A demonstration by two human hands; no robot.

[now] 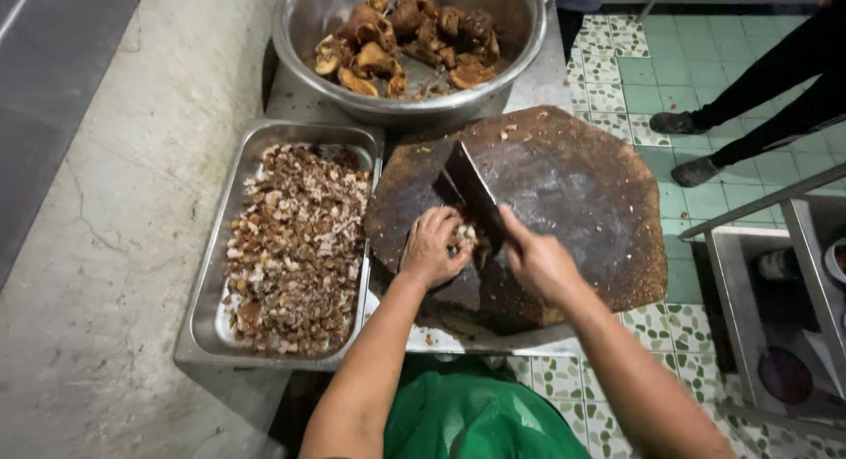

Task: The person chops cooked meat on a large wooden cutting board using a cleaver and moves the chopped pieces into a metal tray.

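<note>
1. A grey stone worktop (97, 248) fills the left side of the view, with a cracked, worn surface.
2. On it lies a rectangular steel tray (204, 292), holding a heap of chopped brown and pale meat bits (295, 248).
3. At 12 o'clock from the tray stands a large round steel bowl (304, 23) with whole brown cooked pieces (405, 36) piled inside.
4. Just right of the tray, touching its edge, sits a thick round wooden chopping board (582, 212), dark and scarred.
5. The left hand (432, 248) rests curled on the board's near-left part, its fingers closed over a small clump of meat (464, 237) and pinning it down.
6. At 3 o'clock from that clump, touching it, is a cleaver (471, 190), its broad blade slanting away towards 11 o'clock.
7. The right hand (539, 261) is wrapped tight around the cleaver's handle, which is hidden in the fist.
8. At 2 o'clock from the board, on the green tiled floor (749, 45), stand another person's dark-trousered legs and shoes (696, 170).
</note>
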